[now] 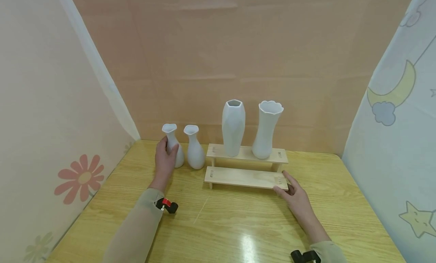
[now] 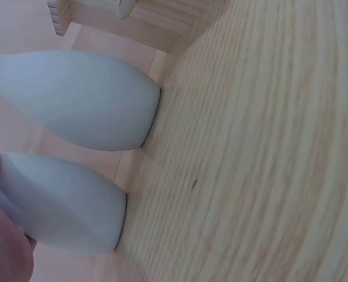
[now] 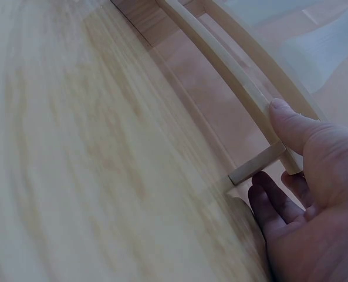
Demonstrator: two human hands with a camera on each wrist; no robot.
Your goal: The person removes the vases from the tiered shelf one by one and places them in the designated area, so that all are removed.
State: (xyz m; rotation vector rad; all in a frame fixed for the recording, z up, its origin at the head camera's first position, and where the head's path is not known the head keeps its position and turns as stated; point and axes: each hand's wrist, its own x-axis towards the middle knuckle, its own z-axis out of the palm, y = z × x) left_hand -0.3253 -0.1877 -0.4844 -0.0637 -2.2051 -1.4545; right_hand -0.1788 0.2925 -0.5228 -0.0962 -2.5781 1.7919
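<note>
At the left, my left hand grips a small white vase with a flared rim, thumb and fingers around its body. In the left wrist view this vase has its base down on the tabletop. Just right of it stands a similar small vase, untouched. My right hand holds the right end of the lower step of a two-step wooden stand. In the right wrist view the thumb lies on the step's edge, with the other fingers curled by its short leg.
On the stand's upper step are a tall faceted white vase and a tall white vase with a scalloped rim. The wooden table has a peach cloth backdrop behind it and patterned cloth panels at both sides.
</note>
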